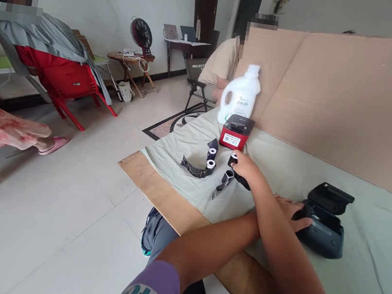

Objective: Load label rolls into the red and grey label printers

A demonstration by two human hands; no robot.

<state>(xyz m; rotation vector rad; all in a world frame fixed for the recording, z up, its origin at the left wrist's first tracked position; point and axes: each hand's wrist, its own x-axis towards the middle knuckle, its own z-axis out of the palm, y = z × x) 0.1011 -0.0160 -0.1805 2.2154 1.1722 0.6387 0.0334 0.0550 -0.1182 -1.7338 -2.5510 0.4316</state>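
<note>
My arms cross over the cloth-covered table. My right hand [246, 167] reaches to the left, its fingers closed on a small black roll [234, 156] with a white core end. My left hand [294, 215] stretches to the right, fingers apart, touching the near left end of a dark printer-like device [323, 235]. The device's lid [331, 197] stands up. Left of my right hand, two more small rolls [210, 164] stand with dark strips trailing from them. Another roll [227, 175] with a loose strip leans closer to me.
Behind the rolls are a red and black box [234, 135] and a white jug [242, 95]. A cardboard panel [350, 101] closes the far side. People sit beyond the panel and at left, near a red chair [59, 77]. A wooden board edge [165, 201] borders the cloth.
</note>
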